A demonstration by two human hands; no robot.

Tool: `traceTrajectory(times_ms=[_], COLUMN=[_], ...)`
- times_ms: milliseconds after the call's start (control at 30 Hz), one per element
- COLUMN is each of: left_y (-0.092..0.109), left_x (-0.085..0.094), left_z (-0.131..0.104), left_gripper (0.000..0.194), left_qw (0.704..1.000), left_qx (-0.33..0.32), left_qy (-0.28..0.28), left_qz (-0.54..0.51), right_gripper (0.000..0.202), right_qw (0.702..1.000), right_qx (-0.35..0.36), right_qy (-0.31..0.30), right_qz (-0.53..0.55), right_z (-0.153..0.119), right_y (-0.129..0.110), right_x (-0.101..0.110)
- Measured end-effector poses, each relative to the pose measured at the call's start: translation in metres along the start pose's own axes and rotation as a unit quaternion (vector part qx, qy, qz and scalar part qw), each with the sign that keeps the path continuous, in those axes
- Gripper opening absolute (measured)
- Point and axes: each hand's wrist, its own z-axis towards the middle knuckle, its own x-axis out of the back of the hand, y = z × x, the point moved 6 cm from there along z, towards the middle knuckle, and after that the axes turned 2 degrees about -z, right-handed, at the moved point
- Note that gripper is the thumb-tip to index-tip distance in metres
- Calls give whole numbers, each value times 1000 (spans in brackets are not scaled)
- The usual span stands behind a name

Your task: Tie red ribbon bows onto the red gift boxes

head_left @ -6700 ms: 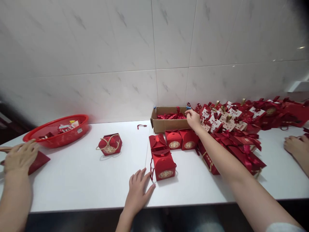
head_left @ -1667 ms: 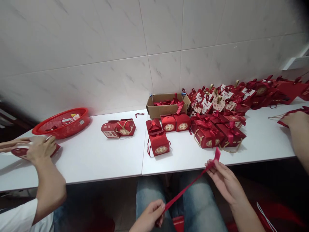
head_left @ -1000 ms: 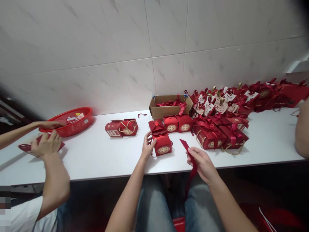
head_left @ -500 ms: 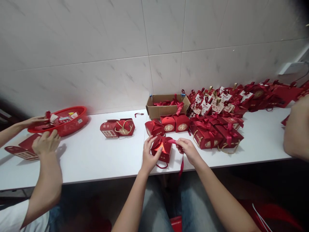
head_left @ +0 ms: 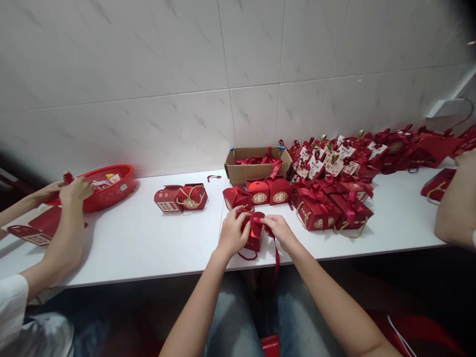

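A small red gift box stands at the table's front edge, a red cord handle drooping from its near side. My left hand is wrapped over the box's left side, its fingers bent around the top flaps. My right hand pinches a dark red ribbon at the right of the box top, and the ribbon's loose end hangs past the table edge. Just behind are more red boxes with gold emblems. Right of my right hand sit boxes tied with ribbon bows.
A cardboard box of red ribbons stands by the wall. Tagged red boxes crowd the back right. Two boxes stand left of centre. At far left a co-worker's hands work over a red basket; another person's arm is at right.
My right hand has moved left to the box top with the ribbon. My left fingers have curled further over the flaps. The co-worker's hands at left have come together.
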Motion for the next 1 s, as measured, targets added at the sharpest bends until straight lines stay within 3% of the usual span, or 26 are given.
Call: traceTrajectory(times_ms=[133,233,400,467,600,700,800,933,1000], left_y=[5,6,13,19,31,29,17,1,-5], left_x=[-1,3,22,35,64,77,72,44,33], left_z=[6,11,26,33,44,41,29,10,3], left_gripper=[12,10,11,11,11,12,18,22,20], left_qw=[1000,1000,994,992,990,988,988,994,993], left_qx=[-20,-15,-17,-33,-62,-42,7,41,51], left_qy=[-12,-3,1,2,35,73,74,-9,-21], left_qz=[20,-22,-109,-118,-120,-130,-139,-104,-100], right_gripper=[32,34,31,32,28,27,29,27,26], right_qw=[999,992,941,946,964,971,976,973,970], right_qx=[13,34,193,223,188,175,191,223,232], right_qy=[4,18,117,60,-119,-128,-92,-43,-44], right_qz=[-40,-122,-251,-226,-146,-102,-49,25,65], right_z=[2,2,1,6,21,25,20,3,-2], right_y=[2,2,-29,-41,-57,-75,-103,-141,-153], right_x=[1,5,15,7,-16,-19,-16,-9,-9])
